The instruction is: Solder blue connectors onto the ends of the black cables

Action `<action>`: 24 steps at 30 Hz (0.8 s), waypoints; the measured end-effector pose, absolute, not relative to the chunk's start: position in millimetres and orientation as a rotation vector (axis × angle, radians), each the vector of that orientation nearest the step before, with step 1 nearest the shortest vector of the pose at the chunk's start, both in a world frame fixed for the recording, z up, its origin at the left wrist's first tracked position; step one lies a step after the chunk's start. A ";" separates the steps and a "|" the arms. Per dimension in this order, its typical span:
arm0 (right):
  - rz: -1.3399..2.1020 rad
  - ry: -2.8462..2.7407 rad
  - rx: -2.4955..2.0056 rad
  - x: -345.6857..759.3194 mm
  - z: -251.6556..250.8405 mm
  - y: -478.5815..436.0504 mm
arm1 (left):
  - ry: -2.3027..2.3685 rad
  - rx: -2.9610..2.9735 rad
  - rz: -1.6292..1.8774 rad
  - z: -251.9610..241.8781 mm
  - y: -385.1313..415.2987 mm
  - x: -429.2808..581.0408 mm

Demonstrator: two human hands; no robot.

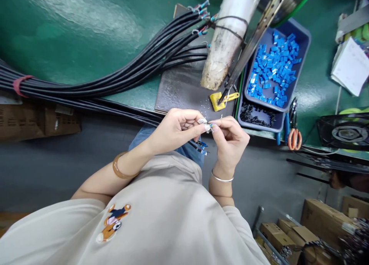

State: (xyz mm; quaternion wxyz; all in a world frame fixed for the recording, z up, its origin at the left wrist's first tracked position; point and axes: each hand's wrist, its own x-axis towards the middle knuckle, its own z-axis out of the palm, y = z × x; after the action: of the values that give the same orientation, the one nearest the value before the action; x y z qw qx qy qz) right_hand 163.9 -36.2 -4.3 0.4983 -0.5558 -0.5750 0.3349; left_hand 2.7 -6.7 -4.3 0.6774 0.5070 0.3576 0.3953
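My left hand (175, 128) is closed, its fingertips pinching the blue-tipped end of a black cable (201, 144) that runs under the hand toward my lap. My right hand (230, 140) is closed too, pinching a small blue connector (211, 126) right against that cable end. Both hands meet just in front of the green bench's (86, 30) edge, above my lap. A thick bundle of black cables (100, 80) lies across the bench from the left, its blue-tipped ends fanned out at the top centre.
A blue tray (302, 38) of several loose blue connectors stands at the right, with small black parts in its near end. A dark mat (181, 90), a wrapped post (227, 42), a yellow fixture (217, 101), orange-handled scissors (294, 136) and cardboard boxes (317, 219) are about.
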 end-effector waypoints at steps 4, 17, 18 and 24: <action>1.064 -1.378 -1.270 170.4 -9.6 -31.3 | 0.749 1.144 0.856 -1.8 -3.5 -1.3; 0.678 -1.416 -1.389 176.3 3.9 -37.6 | 0.801 1.103 0.898 -7.6 -0.3 0.9; 0.636 -1.456 -1.392 176.2 5.6 -39.2 | 0.807 1.100 0.899 -7.6 -0.5 1.5; 0.337 -1.739 -1.342 174.6 7.4 -40.9 | 0.827 1.123 0.880 -8.1 -1.3 2.9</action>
State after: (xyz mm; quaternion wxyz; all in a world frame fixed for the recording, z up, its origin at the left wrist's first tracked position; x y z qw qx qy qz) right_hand 174.6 -40.9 7.4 0.4438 -0.5413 -0.7012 0.1357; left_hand 2.9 -1.3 -8.1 0.6791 0.4998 0.3681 0.3917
